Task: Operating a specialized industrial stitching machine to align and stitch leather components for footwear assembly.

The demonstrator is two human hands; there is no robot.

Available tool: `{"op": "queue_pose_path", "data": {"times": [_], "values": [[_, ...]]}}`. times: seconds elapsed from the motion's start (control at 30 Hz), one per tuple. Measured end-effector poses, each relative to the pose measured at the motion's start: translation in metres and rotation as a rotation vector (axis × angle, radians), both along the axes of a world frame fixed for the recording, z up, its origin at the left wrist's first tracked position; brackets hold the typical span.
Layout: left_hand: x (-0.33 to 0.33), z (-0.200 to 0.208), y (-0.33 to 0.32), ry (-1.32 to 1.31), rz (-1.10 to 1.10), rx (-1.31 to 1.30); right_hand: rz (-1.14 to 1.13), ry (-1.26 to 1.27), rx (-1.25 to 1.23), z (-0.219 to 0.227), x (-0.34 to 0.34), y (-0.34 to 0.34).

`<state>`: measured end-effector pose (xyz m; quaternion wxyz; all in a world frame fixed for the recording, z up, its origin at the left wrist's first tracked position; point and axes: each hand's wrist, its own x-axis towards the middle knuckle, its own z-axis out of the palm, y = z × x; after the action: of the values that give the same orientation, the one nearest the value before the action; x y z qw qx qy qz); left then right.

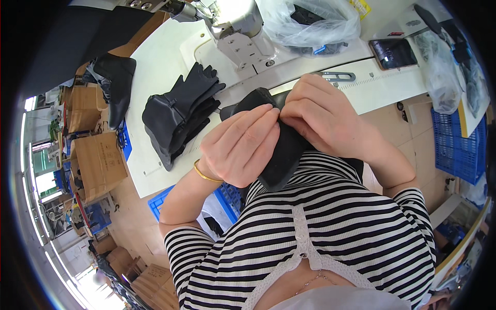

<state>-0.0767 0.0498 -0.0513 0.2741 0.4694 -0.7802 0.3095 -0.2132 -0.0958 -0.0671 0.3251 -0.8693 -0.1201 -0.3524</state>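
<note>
Hands meet over a black leather glove [281, 155] held close to the chest, above the front edge of a white sewing table [155, 67]. The left hand [240, 147], a gold bangle [205, 174] at its wrist, curls its fingers [258, 124] around the glove's side, while the right hand [320, 116] pinches its upper edge between thumb and bent fingers; both are closed on the piece, none spread wide. The glove droops from the grip, so it looks soft, light and pliable, likely a little slick on its smooth face; a pinch at a seam or the cuff edge would probably hold it best, with the other hand supporting the body. On the table behind lie a stack of black gloves [178, 116], a sewing machine [235, 26], a grey clip-shaped tool [338, 77], a phone [395, 52] and plastic bags [310, 23]. Blue crates [457, 144] and cardboard boxes [98, 160] stand around the floor.
</note>
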Motion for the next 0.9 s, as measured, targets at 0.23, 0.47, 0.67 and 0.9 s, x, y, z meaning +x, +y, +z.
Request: {"op": "queue_pose_path", "data": {"times": [0.23, 0.47, 0.67, 0.9], "values": [[-0.023, -0.004, 0.025, 0.192, -0.024, 0.219, -0.641, 0.001, 0.168, -0.023, 0.002, -0.047], [0.009, -0.017, 0.015, 2.086, 0.304, 0.376, -0.658, 1.066, 0.259, -0.012, -0.128, -0.123], [0.003, -0.027, 0.016, 2.233, 0.211, 0.348, -0.091, 1.237, 0.394, -0.026, -0.158, -0.066], [-0.029, -0.017, 0.004, 2.095, 0.148, 0.280, 0.416, 0.588, 1.367, -0.056, -0.045, 0.041]]}}
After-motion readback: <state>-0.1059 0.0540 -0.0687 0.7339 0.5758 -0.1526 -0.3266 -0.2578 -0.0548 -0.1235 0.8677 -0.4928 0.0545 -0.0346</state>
